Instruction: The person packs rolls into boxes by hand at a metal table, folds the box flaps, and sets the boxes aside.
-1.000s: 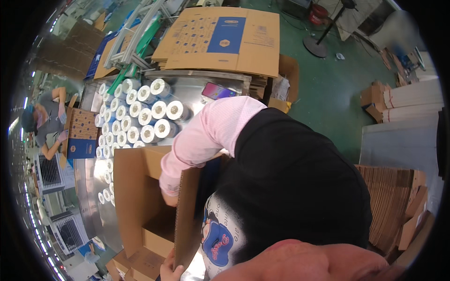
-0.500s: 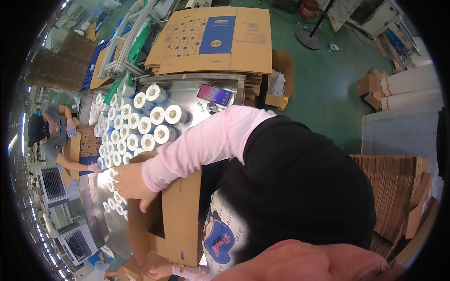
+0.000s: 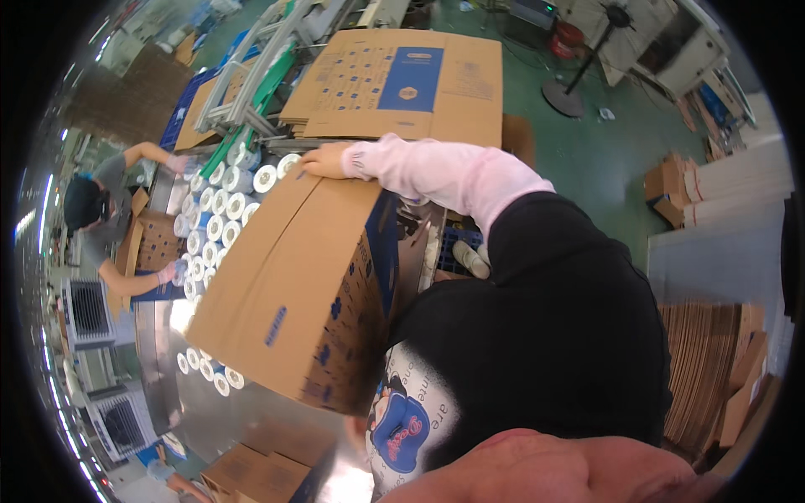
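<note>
Grip, right hand [image 3: 325, 159]: fingers pressed on far top edge of large cardboard box [image 3: 293, 285], which tilts above the steel bench [image 3: 251, 411]. Left hand hidden. Paper rolls [image 3: 220, 205] far left.

A shiny metal table [image 3: 251, 419] carries white tape rolls [image 3: 220, 220] and a cardboard box [image 3: 293, 285]

I wear a pale pink long sleeve [image 3: 457, 172] that ends in a snug cuff just short of my bare right hand [image 3: 323, 159]. Over it sits a black top [image 3: 570, 335], loose and plain across the chest, with a white printed patch [image 3: 411, 411] low on the front showing a blue and red cartoon figure.
</note>
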A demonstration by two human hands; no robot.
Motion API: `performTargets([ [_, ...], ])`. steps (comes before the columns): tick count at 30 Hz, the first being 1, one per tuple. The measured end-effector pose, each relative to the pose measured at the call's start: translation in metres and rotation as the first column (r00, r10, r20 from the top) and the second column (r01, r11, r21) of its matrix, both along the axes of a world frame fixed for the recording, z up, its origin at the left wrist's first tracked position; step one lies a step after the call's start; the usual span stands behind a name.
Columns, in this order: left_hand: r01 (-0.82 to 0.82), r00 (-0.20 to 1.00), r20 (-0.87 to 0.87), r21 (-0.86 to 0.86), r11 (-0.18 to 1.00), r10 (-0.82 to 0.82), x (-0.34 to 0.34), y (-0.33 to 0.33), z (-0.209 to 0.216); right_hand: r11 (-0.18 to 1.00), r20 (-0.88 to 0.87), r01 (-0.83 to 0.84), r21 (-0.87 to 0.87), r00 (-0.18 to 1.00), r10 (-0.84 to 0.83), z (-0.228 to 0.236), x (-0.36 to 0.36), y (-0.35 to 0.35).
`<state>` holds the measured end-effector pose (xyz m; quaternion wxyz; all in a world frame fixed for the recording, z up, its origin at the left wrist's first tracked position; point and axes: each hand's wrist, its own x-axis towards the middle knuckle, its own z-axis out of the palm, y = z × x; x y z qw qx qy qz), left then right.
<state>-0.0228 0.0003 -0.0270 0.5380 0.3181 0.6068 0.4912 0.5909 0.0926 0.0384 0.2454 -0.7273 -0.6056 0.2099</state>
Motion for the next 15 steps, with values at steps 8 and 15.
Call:
performTargets([
  [8, 0.001, 0.952, 0.296, 0.251, 0.968, -0.078, -0.103, -0.032, 0.196, 0.951, -0.945, -0.068, -0.303, -0.106, -0.309, -0.123, -0.178, -0.050],
  [15, 0.779, 0.585, -0.384, 0.019, 0.627, -0.715, 0.087, 0.034, 0.218, 0.951, -0.792, -0.229, -0.208, 0.609, -0.026, -0.054, -0.192, -0.029],
])
